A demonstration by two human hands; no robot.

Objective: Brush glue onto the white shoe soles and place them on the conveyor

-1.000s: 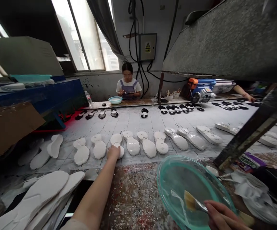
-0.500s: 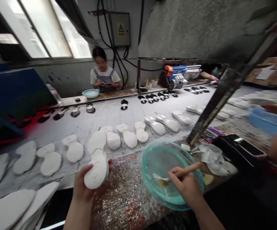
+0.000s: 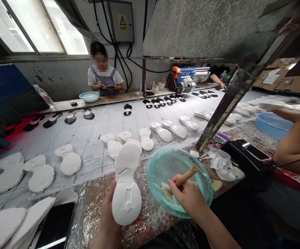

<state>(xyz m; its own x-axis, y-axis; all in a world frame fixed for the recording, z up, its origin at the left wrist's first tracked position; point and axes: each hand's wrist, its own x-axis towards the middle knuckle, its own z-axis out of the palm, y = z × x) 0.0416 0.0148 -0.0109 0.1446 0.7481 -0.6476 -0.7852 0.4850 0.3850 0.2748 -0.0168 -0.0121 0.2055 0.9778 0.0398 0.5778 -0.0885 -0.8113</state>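
My left hand [image 3: 107, 211] is closed round the edge of a white shoe sole [image 3: 127, 202], holding it upright above the near bench; the sole hides most of the fingers. Its face is turned to me and shows a narrow recessed slot in the lower lobe. To the right, my right hand [image 3: 190, 197] grips the wooden handle of a brush [image 3: 187, 176]. The brush's pale bristles point down into a teal basin [image 3: 153, 199], which holds a pale, translucent liquid. Behind the sole, several white soles [image 3: 69, 160] lie in a row on the grey belt.
A slanted metal post [image 3: 218, 114] rises right of the basin. Stacked white sheets [image 3: 4, 224] and a phone [image 3: 56, 226] lie at lower left. Across the belt [image 3: 92, 133], a person [image 3: 105, 81] works near black soles [image 3: 127, 109]. At right are another person's arm [image 3: 292, 141] and a blue basin [image 3: 273, 126].
The sole in my left hand has come nearer the basin and turned its face more toward me. My right hand still holds the brush in the basin, its handle tilted more steeply. The view has shifted.
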